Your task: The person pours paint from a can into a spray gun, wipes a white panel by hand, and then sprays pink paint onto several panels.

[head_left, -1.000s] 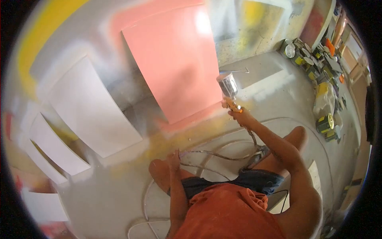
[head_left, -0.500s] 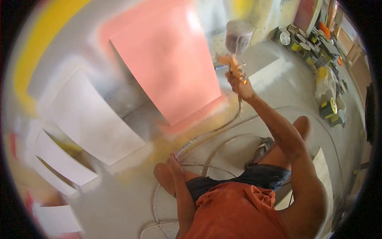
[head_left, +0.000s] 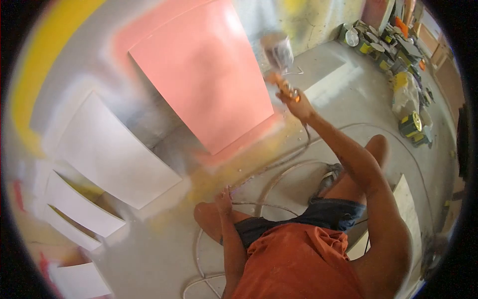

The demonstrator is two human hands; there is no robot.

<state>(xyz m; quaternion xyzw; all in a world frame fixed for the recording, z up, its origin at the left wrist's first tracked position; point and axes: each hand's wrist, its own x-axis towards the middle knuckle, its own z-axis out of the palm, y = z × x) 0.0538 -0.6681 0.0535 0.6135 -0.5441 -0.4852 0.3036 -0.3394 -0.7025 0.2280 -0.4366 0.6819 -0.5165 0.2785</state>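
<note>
My right hand (head_left: 299,106) is wrapped round the handle of a paint spray gun (head_left: 280,56), its cup uppermost and blurred by motion. The gun is just to the right of a pink panel (head_left: 209,74) that leans against the wall. From below the grip an air hose (head_left: 294,153) curves down toward my left hand (head_left: 224,201). That hand is closed round the hose above my bent knee. Parts of both hands' fingers are hidden.
White panels (head_left: 117,154) of different sizes lean in a row at the left. Hose loops lie on the floor (head_left: 154,249) around my legs. Several paint cans (head_left: 411,124) and a heap of containers stand along the right. A pale board (head_left: 406,204) lies beside my right side.
My right hand and the spray gun have shifted left, closer to the pink panel's edge, and the gun has tilted. My left hand still holds the hose. The view has shifted slightly.
</note>
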